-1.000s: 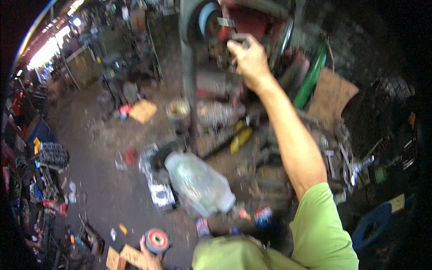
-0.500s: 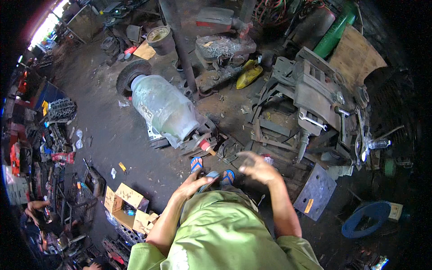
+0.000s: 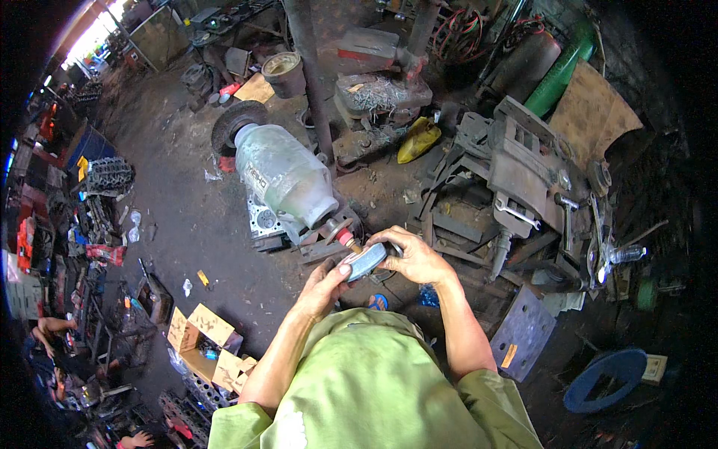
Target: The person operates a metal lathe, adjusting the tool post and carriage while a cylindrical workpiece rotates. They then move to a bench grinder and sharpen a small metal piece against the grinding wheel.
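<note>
A rounded, grey-blue disc-like piece (image 3: 366, 262) is held in front of my body. My left hand (image 3: 323, 286) grips its near left side, thumb on top. From the right, my right hand (image 3: 413, 258) closes over the other edge. Just beyond the piece lies the red-collared spindle (image 3: 345, 237) of a bench-grinder-like machine (image 3: 284, 176) with a plastic-wrapped body. The brass-coloured spindle tip reaches the piece's far edge; I cannot tell whether they touch. A dark wire-brush-like wheel (image 3: 224, 129) sits at the machine's far end.
At right, a metal bench (image 3: 523, 161) carries a wrench (image 3: 517, 212) and other tools. A holed steel plate (image 3: 523, 329) leans below it. An open cardboard box (image 3: 198, 359) stands at lower left. A post (image 3: 308, 82) rises behind the machine. Another person's arm (image 3: 52, 333) shows at far left.
My right hand has come in from the right and taken hold of the disc-like piece. My left hand has raised the piece forward, toward the spindle.
</note>
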`<state>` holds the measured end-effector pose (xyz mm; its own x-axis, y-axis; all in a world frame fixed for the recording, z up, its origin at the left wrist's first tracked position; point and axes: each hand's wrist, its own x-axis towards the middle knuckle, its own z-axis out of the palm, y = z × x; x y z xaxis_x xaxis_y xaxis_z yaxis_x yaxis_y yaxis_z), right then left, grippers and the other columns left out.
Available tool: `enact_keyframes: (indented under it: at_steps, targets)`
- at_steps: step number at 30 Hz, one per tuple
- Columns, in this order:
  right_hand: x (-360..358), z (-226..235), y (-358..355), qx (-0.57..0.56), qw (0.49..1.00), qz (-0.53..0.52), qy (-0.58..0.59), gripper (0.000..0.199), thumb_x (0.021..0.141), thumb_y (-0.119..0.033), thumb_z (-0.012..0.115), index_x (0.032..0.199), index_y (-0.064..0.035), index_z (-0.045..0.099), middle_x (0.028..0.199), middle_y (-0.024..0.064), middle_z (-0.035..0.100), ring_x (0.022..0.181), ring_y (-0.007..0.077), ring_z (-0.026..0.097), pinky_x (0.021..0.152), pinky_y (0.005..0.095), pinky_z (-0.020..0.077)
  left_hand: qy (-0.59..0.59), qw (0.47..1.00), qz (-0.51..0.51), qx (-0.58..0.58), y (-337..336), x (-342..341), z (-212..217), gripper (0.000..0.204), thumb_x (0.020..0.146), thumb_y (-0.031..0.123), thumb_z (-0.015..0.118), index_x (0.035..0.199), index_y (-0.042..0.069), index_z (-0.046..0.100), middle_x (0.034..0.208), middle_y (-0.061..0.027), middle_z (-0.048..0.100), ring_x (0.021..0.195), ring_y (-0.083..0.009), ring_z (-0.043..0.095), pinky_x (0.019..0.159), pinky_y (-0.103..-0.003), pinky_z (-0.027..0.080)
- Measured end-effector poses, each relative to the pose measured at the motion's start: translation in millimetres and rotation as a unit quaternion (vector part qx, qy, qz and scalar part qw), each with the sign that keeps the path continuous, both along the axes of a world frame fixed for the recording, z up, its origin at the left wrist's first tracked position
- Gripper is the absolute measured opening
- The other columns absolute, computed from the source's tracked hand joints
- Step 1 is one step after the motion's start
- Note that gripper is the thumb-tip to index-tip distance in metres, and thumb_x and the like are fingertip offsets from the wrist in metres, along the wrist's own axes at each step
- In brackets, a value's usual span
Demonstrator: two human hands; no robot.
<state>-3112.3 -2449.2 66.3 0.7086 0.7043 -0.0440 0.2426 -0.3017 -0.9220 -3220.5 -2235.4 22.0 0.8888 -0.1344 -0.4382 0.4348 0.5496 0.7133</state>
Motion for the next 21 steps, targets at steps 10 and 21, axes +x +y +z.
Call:
enact_keyframes:
  at_steps: [10,21]
  targets:
    - [11.8,0.9,20.2,0.051,0.997,-0.054,-0.005,0.042,0.082,-0.017,0.072,0.12,-0.0054,0.061,0.116,0.015,0.062,0.112,0.0291,0.058,0.096,0.0388,0.0446,-0.015,0.996,0.085,-0.015,-5.2,11.2,0.2,0.07,0.088,0.049,0.065,0.131,-0.005,0.048,0.12,-0.0158,0.061,0.106,-0.025,0.061,0.093,-0.039,0.049]
    - [9.8,-9.5,21.9,0.081,0.993,-0.078,0.045,0.043,0.084,-0.017,0.071,0.124,-0.0049,0.059,0.122,0.0149,0.06,0.119,0.0273,0.055,0.101,0.0372,0.0418,-0.017,0.994,0.105,-0.001,-12.3,7.8,8.0,0.07,0.086,0.041,0.07,0.134,-0.003,0.045,0.119,-0.0143,0.061,0.104,-0.0236,0.062,0.092,-0.036,0.05]
